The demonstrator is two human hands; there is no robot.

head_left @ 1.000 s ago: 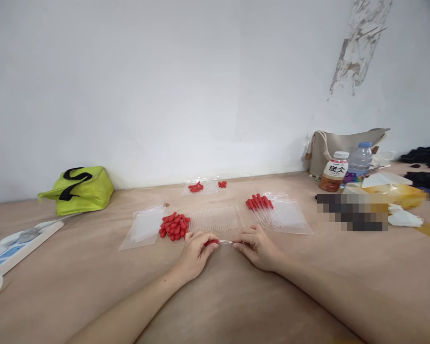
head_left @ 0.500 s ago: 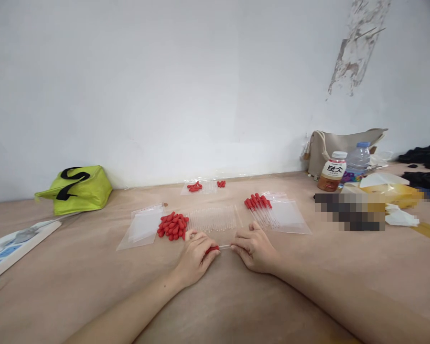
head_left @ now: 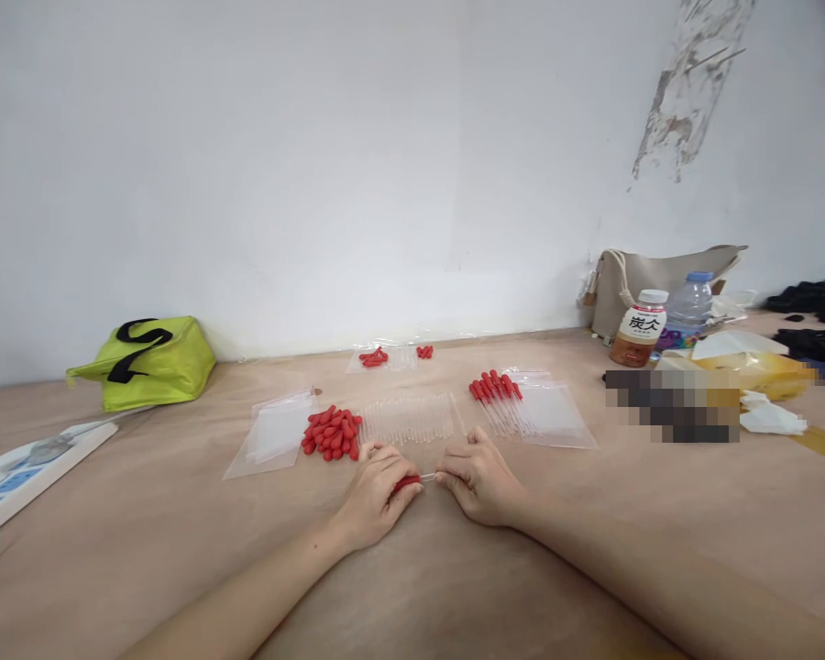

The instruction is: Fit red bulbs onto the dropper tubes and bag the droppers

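Observation:
My left hand (head_left: 379,492) is closed around a red rubber bulb (head_left: 406,481), part of which shows between thumb and fingers. From the bulb's end a thin clear tube (head_left: 428,477) runs to my right hand (head_left: 481,478), which pinches it between thumb and fingertips. A pile of red rubber bulbs (head_left: 331,434) lies just beyond my left hand. Beside that pile, thin clear tubes (head_left: 407,418) are laid out in a row. Past my right hand rest several droppers (head_left: 496,392), each a clear tube with a red bulb on top.
Clear plastic bags lie left (head_left: 268,445) and right (head_left: 560,417) of the parts. By the wall is another small group of red bulbs (head_left: 373,357). A yellow-green bag (head_left: 155,367) and power strip (head_left: 48,477) sit left; bottles (head_left: 639,328) and a grey bag (head_left: 653,270) stand right.
My right hand has shifted slightly left, closer to my left hand, and less of the tube shows between them. My left hand stays in nearly the same place, holding the bulb.

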